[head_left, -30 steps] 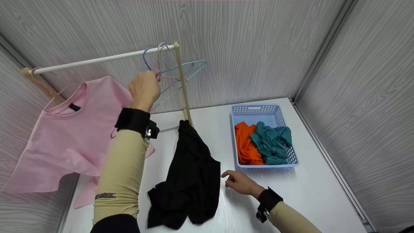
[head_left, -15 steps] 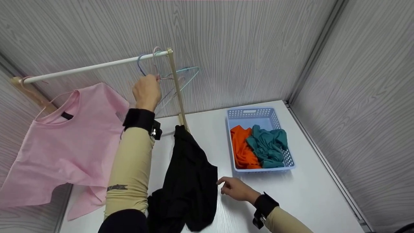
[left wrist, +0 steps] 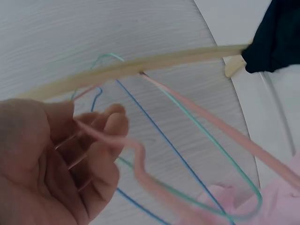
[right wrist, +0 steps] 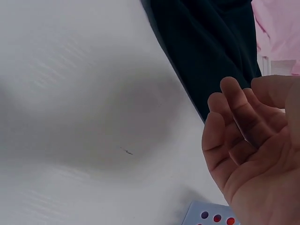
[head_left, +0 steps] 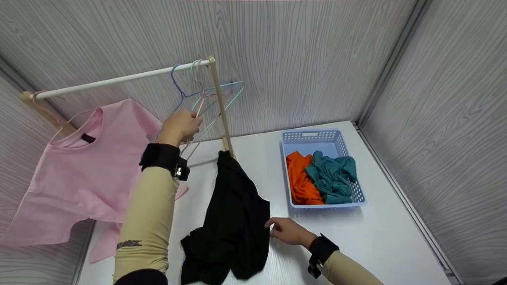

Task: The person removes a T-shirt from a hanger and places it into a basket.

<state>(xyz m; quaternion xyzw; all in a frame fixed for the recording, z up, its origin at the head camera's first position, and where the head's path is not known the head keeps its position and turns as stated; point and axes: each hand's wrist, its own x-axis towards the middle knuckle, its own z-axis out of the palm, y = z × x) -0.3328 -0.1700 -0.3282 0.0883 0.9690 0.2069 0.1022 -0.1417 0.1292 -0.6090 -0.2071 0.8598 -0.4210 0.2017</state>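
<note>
My left hand [head_left: 179,126] pinches the pink hanger [left wrist: 140,159] along its slanted side, between thumb and fingers. The hanger's hook sits at the rail's right end, alongside a blue hanger [head_left: 183,94] and a mint-green hanger [head_left: 237,92]. In the head view, a black garment [head_left: 237,221] lies spread on the table below. My right hand [head_left: 288,230] hovers with loosely bent fingers at the garment's right edge. Nothing is held in that hand; the right wrist view has its fingertips overlapping the dark cloth [right wrist: 206,42].
A pink T-shirt [head_left: 107,170] hangs from the left of the white rail [head_left: 119,79], which has wooden posts [head_left: 220,103]. On the white table [head_left: 388,237], a blue basket [head_left: 313,136] contains an orange cloth [head_left: 300,182] and a teal cloth [head_left: 332,174].
My left hand has come down from near the hooks to the pink hanger's slanted side, and the hangers have shifted. My right hand has moved slightly left, to the black garment's edge.
</note>
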